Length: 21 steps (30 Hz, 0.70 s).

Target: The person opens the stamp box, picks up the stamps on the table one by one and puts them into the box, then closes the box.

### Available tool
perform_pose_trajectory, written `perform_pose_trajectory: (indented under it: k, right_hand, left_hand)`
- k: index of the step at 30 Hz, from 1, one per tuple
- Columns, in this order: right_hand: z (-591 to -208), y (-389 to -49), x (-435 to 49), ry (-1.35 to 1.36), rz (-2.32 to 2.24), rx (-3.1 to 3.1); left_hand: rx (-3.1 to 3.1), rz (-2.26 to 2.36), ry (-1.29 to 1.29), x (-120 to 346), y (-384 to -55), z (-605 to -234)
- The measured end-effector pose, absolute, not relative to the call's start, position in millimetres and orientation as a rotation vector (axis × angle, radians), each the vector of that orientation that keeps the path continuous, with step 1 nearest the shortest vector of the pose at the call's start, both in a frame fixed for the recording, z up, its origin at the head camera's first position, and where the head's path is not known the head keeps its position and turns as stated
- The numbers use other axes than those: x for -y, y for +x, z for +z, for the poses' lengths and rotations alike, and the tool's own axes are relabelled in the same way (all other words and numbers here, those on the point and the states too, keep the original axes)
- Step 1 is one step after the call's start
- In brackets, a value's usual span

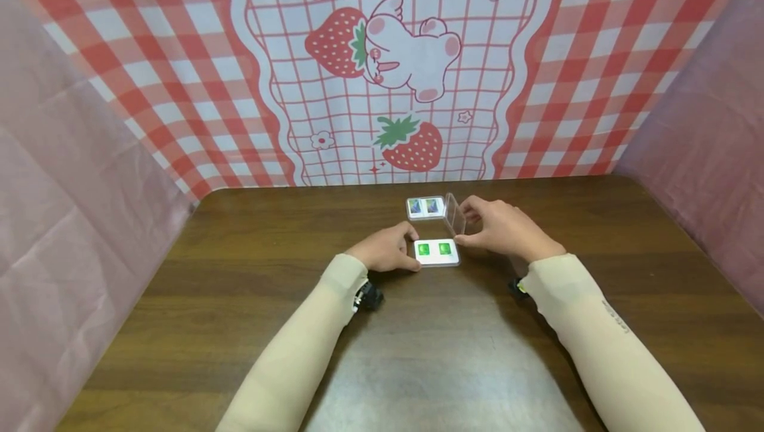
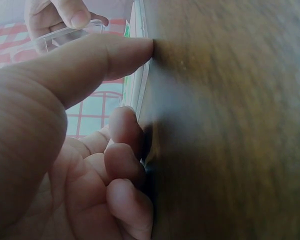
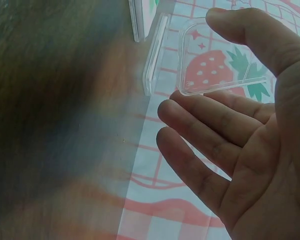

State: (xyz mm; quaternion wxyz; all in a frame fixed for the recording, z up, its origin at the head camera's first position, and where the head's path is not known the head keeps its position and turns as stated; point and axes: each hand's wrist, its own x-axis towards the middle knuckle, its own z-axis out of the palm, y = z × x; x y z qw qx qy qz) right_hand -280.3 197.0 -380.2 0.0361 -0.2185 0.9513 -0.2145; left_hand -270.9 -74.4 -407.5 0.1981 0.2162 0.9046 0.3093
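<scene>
A flat clear plastic case (image 1: 437,261) lies on the table, holding a white card with two green pictures. My left hand (image 1: 388,248) holds it by the left end, thumb at the near corner and fingers at the far corner. In the left wrist view, the thumb (image 2: 125,54) presses against the case's edge. My right hand (image 1: 498,225) pinches a clear lid (image 1: 455,214) between thumb and fingers. That lid stands upright beyond the case's right end. The right wrist view shows the see-through lid (image 3: 215,70) under the right thumb (image 3: 230,25).
Just behind lies a second clear case (image 1: 425,208) with two bluish pictures, close to the lid. A brown wooden table (image 1: 418,352) carries everything. A strawberry-print cloth (image 1: 388,87) hangs at its back edge, with pink cloth (image 1: 77,173) at both sides.
</scene>
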Motion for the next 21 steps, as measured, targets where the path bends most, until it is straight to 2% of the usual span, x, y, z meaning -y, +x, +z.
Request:
perform_pose_trajectory:
  k: [21]
  right_hand:
    - [-386.5,-277.4,-190.0,-0.820,-0.486,-2.818]
  left_hand:
    - [-2.537,0.862,0.606,74.2,-270.9,-409.2]
